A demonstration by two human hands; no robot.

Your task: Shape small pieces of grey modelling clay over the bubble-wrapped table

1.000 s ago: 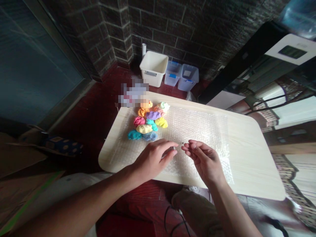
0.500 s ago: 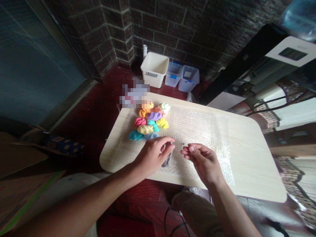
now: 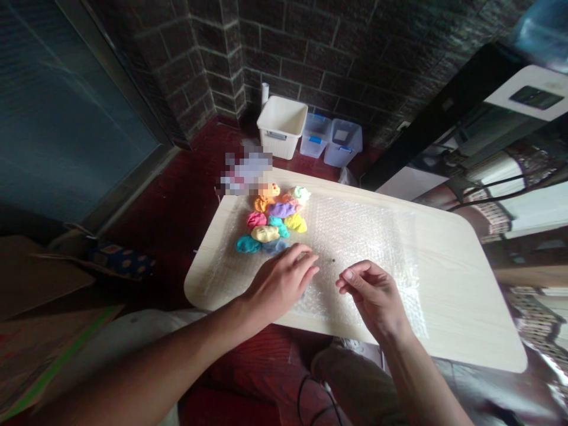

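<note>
My left hand (image 3: 284, 277) hovers palm down over the bubble wrap (image 3: 350, 236), fingers loosely bent and apart. A dark grey item under it is almost wholly hidden. To the right, my right hand (image 3: 373, 293) is closed in a pinch, thumb against forefinger; whatever may be between the fingertips is too small to make out. Between the two hands a tiny dark speck (image 3: 333, 260) rests on the wrap. Beyond my left hand sit several soft crumpled lumps, among them a grey-blue lump (image 3: 275, 246) nearest my fingers, a cream lump (image 3: 265, 234) and a yellow lump (image 3: 296, 223).
The pale wooden table (image 3: 461, 284) has rounded corners. Behind it on the red floor stand a white bin (image 3: 279, 133) and two clear plastic boxes, one clear box (image 3: 344, 142) on the right. A water dispenser (image 3: 528, 89) is at the upper right, cardboard (image 3: 39, 343) at lower left.
My left hand has turned further over the grey item, covering it, and its fingers have straightened. My right hand has drawn slightly right, away from the speck. The view has shifted a little.
</note>
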